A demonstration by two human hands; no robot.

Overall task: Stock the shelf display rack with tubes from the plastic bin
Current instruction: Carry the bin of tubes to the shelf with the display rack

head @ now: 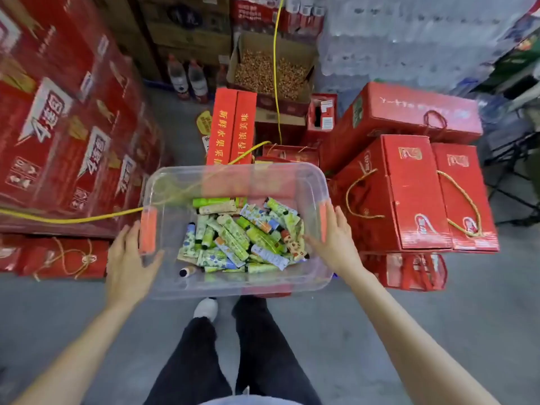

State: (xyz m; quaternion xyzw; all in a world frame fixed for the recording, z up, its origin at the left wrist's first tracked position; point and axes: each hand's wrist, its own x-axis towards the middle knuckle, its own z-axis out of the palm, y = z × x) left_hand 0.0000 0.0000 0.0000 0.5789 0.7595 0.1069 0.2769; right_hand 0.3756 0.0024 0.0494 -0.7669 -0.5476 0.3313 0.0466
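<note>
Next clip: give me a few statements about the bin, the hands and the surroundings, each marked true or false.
1. The left hand and the right hand each hold one side of the bin. True.
2. The bin is empty. False: a pile of tubes lies in it.
3. The right hand holds a single tube. False: neither hand has a tube; all of them lie in the bin.
4. Red boxes stand to the left and right of the bin. True.
5. A lid covers the bin. False: its top is open.
</note>
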